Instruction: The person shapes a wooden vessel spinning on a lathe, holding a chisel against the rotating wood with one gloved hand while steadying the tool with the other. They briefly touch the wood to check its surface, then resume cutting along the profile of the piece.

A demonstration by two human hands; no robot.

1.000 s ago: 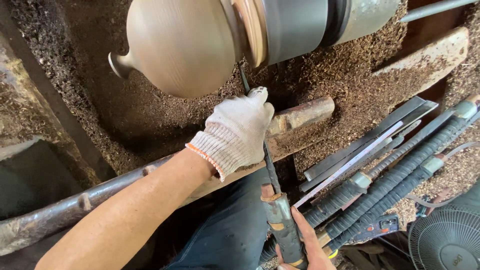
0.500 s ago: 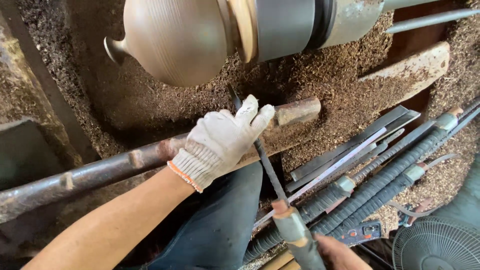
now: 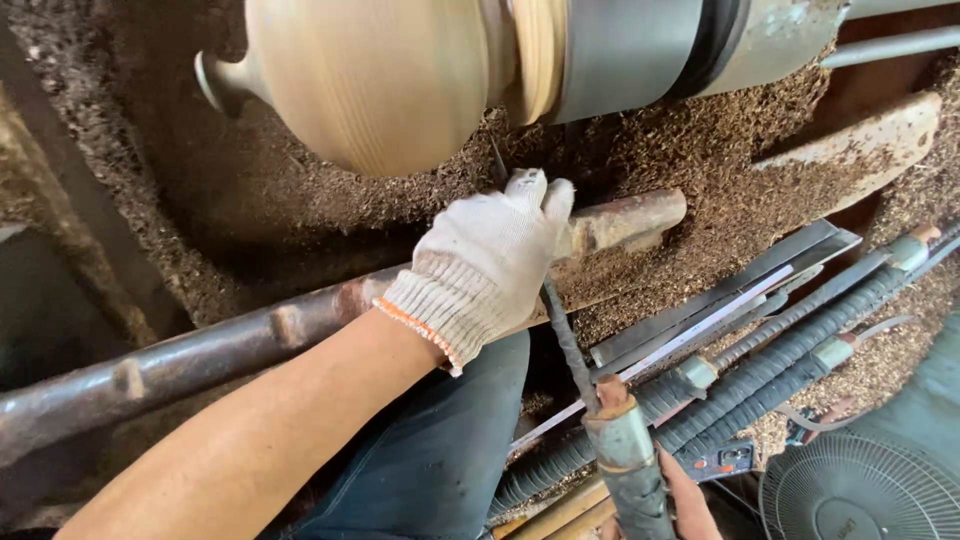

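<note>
A long ribbed steel turning chisel [image 3: 567, 345] is pinched against the rusty iron rest bar [image 3: 300, 315] by the gloved left hand [image 3: 485, 262]; its wrapped handle is gripped by the bare right hand [image 3: 680, 500] at five o'clock, tip aimed at the pale round wooden vessel [image 3: 380, 80] at twelve.

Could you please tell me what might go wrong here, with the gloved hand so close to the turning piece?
The left hand in its white knit glove rests on the rusty bar just under the blurred, pale rounded wooden workpiece; the fabric might snag. The long dark ribbed turning tool, held low by the right hand, might catch and kick back.
</note>
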